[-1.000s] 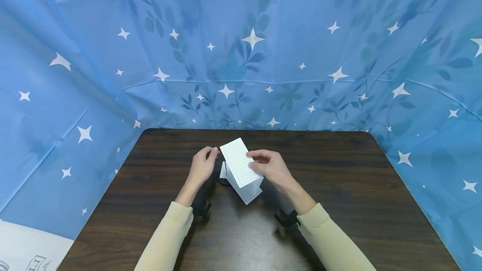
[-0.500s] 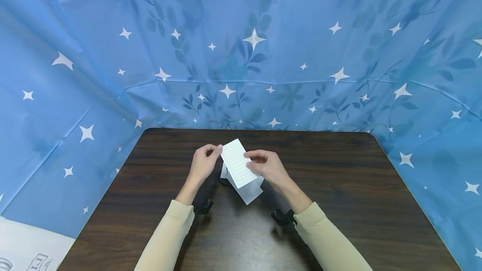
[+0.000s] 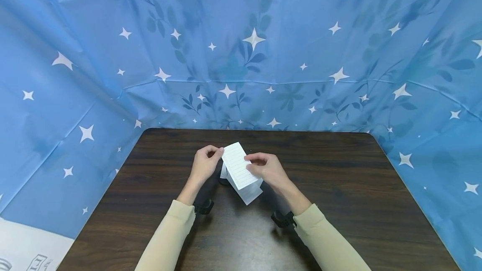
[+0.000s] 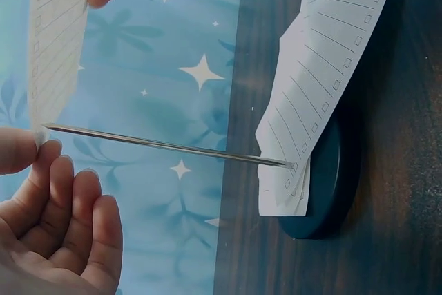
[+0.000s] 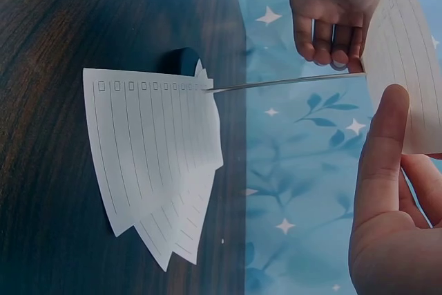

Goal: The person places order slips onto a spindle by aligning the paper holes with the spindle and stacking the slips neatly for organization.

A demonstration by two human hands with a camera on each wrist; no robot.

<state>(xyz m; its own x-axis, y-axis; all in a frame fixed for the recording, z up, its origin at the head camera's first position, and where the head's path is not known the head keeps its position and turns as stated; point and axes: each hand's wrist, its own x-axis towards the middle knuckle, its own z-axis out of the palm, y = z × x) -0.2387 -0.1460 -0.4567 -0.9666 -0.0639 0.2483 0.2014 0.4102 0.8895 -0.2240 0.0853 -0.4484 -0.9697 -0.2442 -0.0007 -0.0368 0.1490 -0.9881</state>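
Note:
A lined checklist slip (image 3: 236, 164) is held up between both hands over the table. My left hand (image 3: 204, 164) pinches its corner between thumb and index finger, the other fingers loosely curled. My right hand (image 3: 268, 171) grips the slip's opposite edge between thumb and fingers. Below stands a paper spike, its thin metal rod (image 4: 166, 146) rising from a round black base (image 4: 342, 184). The rod's sharp tip meets the slip's corner right at the left fingertips in the left wrist view. Several similar slips (image 5: 148, 150) are threaded low on the rod, fanned out over the base.
The dark wood-grain table (image 3: 357, 195) extends around the spike on all sides. Behind it hangs a blue curtain (image 3: 286, 53) with white stars and leaves. A white printed surface (image 3: 30, 246) shows at the lower left. Each wrist carries a black camera mount (image 3: 283, 219).
My left hand has moved slightly right and taken the slip's corner between thumb and index finger. The slip and my right hand have lowered a little toward the spike.

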